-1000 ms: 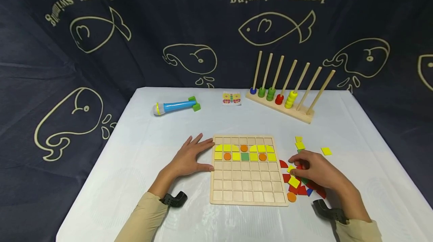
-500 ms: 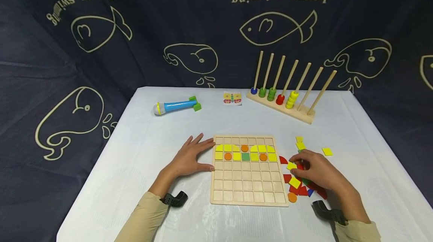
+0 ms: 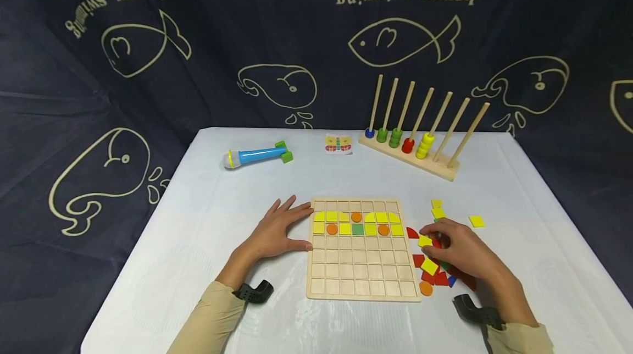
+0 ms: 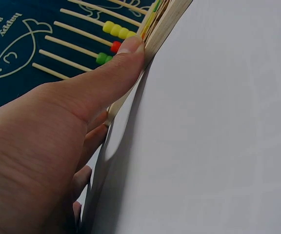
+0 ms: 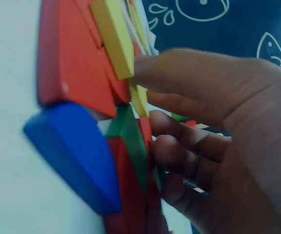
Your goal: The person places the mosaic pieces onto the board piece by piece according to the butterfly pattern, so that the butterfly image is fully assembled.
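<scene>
Along the left edge of a wooden grid board (image 3: 339, 271), my left hand (image 3: 277, 230) rests with fingers and thumb spread and fairly straight. Its thumb touches the board's edge in the left wrist view. Two rows of the board hold yellow pieces, orange discs and one green square (image 3: 357, 230). My right hand (image 3: 465, 247) pinches a yellow square tile (image 3: 424, 241) between thumb and index finger, over a pile of coloured pieces right of the board. Another yellow square (image 3: 429, 266) lies on red pieces below the thumb. The palm hides part of the pile.
Loose yellow tiles (image 3: 476, 221) lie beyond the right hand, and an orange disc (image 3: 426, 288) lies near the board's corner. Farther back are a toy microphone (image 3: 257, 155), a butterfly pattern card (image 3: 338, 145) and a wooden peg stand (image 3: 410, 159) with coloured beads.
The right hand's thumb and index finger have closed on the yellow tile and shifted it slightly up and left. The left hand and board stay in place.
</scene>
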Tool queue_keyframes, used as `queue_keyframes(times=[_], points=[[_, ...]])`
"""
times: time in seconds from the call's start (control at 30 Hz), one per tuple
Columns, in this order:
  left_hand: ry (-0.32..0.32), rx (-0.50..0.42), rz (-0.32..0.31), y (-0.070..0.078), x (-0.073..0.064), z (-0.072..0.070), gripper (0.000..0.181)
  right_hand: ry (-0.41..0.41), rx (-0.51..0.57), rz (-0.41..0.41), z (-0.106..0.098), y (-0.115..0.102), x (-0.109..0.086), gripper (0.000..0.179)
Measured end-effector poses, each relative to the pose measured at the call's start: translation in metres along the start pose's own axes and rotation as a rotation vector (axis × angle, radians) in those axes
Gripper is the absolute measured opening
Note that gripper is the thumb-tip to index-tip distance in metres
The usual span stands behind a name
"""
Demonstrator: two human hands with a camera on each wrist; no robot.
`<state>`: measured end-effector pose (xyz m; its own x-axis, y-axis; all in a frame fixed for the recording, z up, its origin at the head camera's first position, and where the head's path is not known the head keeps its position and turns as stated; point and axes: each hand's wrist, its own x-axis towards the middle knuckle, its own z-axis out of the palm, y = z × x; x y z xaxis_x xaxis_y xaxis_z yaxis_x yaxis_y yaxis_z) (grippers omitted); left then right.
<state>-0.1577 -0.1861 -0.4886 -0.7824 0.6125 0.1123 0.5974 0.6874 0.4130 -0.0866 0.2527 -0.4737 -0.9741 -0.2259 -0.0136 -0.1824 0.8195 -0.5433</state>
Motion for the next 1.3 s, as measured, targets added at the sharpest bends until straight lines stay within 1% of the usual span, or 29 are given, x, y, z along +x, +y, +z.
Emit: queue_keyframes(times=[0.07,0.13,0.23,0.3,0.43,0.5,0.57,0.67,0.8,0.9,1.0,1.1,1.2,1.3], points=[[-0.001,0.000,-0.002,0.000,0.000,0.000,0.089,0.040,0.000,0.009,0.000,0.001,0.002,0.034],[-0.002,0.005,-0.006,0.000,0.000,-0.001,0.089,0.109,-0.007,0.021,-0.001,0.005,0.005,0.032],[-0.004,0.008,-0.012,-0.001,-0.001,-0.001,0.089,0.213,-0.018,0.068,-0.004,0.011,0.009,0.031],[-0.004,0.012,-0.013,-0.001,-0.001,-0.001,0.089,0.241,-0.027,0.109,-0.007,0.015,0.013,0.035],[-0.003,0.004,-0.012,-0.001,-0.001,-0.001,0.088,0.192,-0.055,0.182,-0.010,0.017,0.025,0.050],[-0.002,-0.002,-0.008,-0.001,-0.001,-0.001,0.088,0.166,-0.071,0.201,-0.010,0.017,0.033,0.054],[-0.001,-0.004,-0.007,-0.001,-0.001,-0.001,0.088,0.149,-0.085,0.206,-0.010,0.015,0.040,0.055],[0.001,-0.001,-0.006,-0.002,-0.002,0.000,0.088,0.124,-0.098,0.188,-0.009,0.013,0.050,0.052],[0.000,0.001,0.000,-0.001,-0.001,0.000,0.088,0.109,-0.100,0.156,-0.009,0.010,0.058,0.040],[0.000,-0.003,0.003,0.001,-0.001,0.000,0.088,0.113,-0.103,0.147,-0.010,0.008,0.060,0.034],[-0.003,0.002,0.004,0.002,0.000,-0.001,0.088,0.123,-0.107,0.140,-0.010,0.006,0.060,0.036],[-0.002,0.005,0.006,0.002,0.000,-0.001,0.087,0.103,-0.098,0.101,-0.010,0.006,0.060,0.036],[0.002,0.006,0.006,0.002,-0.001,-0.001,0.087,0.078,-0.094,0.060,-0.010,0.005,0.061,0.033],[0.000,0.008,0.001,0.001,-0.002,0.000,0.088,0.071,-0.094,0.059,-0.009,0.004,0.061,0.029]])
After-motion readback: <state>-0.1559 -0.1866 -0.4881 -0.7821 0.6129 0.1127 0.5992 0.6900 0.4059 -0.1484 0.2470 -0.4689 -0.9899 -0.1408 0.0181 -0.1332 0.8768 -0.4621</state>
